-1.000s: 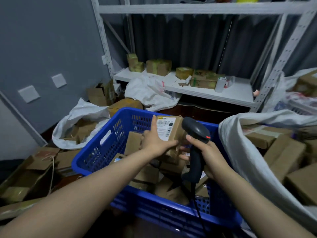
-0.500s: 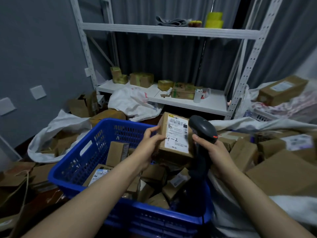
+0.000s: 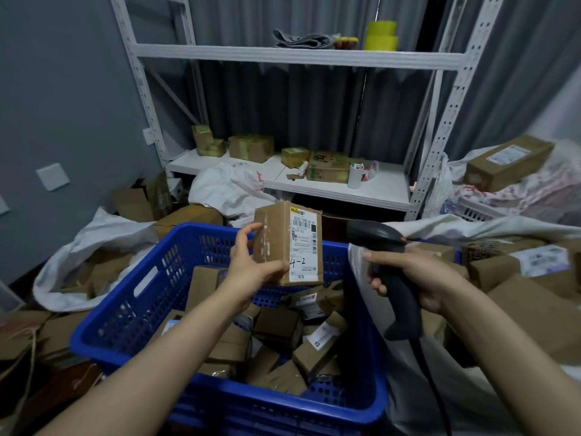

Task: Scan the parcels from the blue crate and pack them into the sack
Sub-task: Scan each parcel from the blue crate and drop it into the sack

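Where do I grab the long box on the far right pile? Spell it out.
Probably across its narrow middle, from above: the long box lies flat on the patterned bag, label up, nothing on top of it.

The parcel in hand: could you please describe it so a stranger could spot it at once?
Find the blue crate in front of the white shelving. Above it, the left hand holds one brown parcel upright. It alone is held up, its label hand-marked 4-2.

Person's arms, seen from the head camera. Left forearm (image 3: 176,350) and right forearm (image 3: 509,357) are bare along their whole visible length; left hand (image 3: 251,272) and right hand (image 3: 421,278) are likewise bare. Upper arms lie outside view.
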